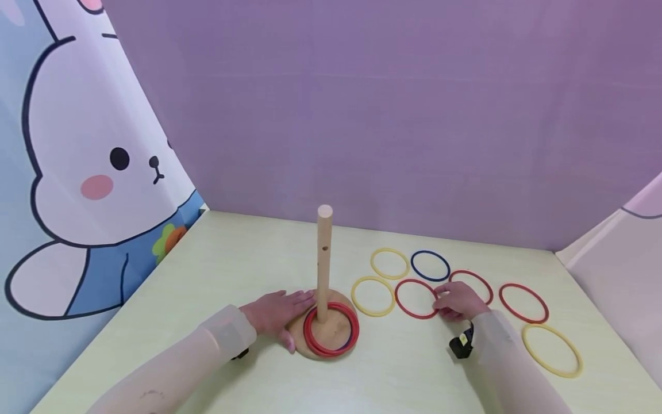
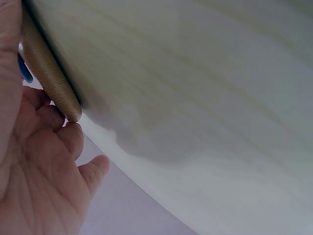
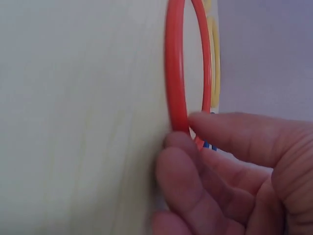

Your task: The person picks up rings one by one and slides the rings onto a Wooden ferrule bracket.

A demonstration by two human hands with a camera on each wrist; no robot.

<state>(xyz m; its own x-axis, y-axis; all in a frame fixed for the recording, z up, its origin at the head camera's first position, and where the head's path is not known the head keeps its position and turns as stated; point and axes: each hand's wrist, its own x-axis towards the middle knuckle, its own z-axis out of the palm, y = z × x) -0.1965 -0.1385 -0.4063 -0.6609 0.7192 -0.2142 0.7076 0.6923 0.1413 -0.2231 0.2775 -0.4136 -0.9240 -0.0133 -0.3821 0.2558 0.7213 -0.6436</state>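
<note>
Purple backdrop point(image 1: 383, 126): biggest, well behind the work, prob. no hazard. Then pale table point(image 1: 248, 264): looks smooth, so could allow skidding after a careless nudge.

Next, wooden stand, L of the loose rings: peg point(image 1: 323, 259) upright on round base point(image 1: 333, 333). Could tip or slide if knocked side-on, esp. w/o a hand on it.

L hand point(image 1: 276, 310): fingers roughly straight, laid on base at its L side, grasping nothing as far as visible; force impossible to tell. Could block a ring lowered there, b/c of lying so close to the peg.

R hand point(image 1: 460, 302): nearly closed, thumb and finger pinching one edge of a red ring point(image 3: 175, 68). Prob. a weak hold, b/c of gripping at one edge only: could slip, swing or droop.

Pile of red and blue rings point(image 1: 354, 325): round foot of peg, a bit off-centre. Could shift if bumped.

Pinched red ring: just R of the near yellow ring point(image 1: 373, 314), below the blue ring point(image 1: 431, 252); lifted or flat, can't tell. Could drag neighbours b/c of tight spacing, incl. 2nd red ring point(image 1: 484, 281), partly hidden behind R hand.

Smallest: dark wrist camera point(image 1: 461, 345), under R wrist. Could catch a ring if swung low.
</note>
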